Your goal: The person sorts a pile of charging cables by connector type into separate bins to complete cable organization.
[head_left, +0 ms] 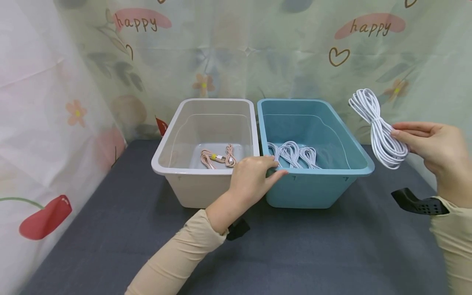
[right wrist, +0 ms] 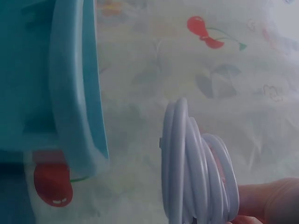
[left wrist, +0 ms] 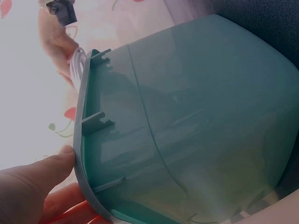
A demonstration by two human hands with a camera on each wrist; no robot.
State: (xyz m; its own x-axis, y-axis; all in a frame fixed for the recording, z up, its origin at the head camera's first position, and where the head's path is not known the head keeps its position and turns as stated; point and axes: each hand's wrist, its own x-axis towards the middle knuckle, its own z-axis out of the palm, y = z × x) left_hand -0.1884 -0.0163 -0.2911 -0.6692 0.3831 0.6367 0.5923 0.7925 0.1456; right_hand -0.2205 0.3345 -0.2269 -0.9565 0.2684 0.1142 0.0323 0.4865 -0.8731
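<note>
My right hand (head_left: 439, 149) pinches a coiled white cable (head_left: 381, 127) in the air, right of the blue bin (head_left: 313, 174). The cable is gathered at its middle, with loops at both ends; in the right wrist view the coil (right wrist: 196, 172) hides most of the fingers. At the blue bin's near left corner, my left hand (head_left: 254, 176) grips the rim between thumb and fingers, as the left wrist view also shows. Several coiled white cables (head_left: 291, 153) lie inside that bin. The beige bin (head_left: 199, 182) beside it holds pinkish cables (head_left: 230, 155), one with a yellow band.
Both bins stand side by side on a dark grey cloth-covered table (head_left: 295, 254). A patterned curtain (head_left: 228, 45) hangs right behind them, and another printed sheet (head_left: 48, 123) borders the left side. Black camera straps (head_left: 420, 203) sit on the wrists.
</note>
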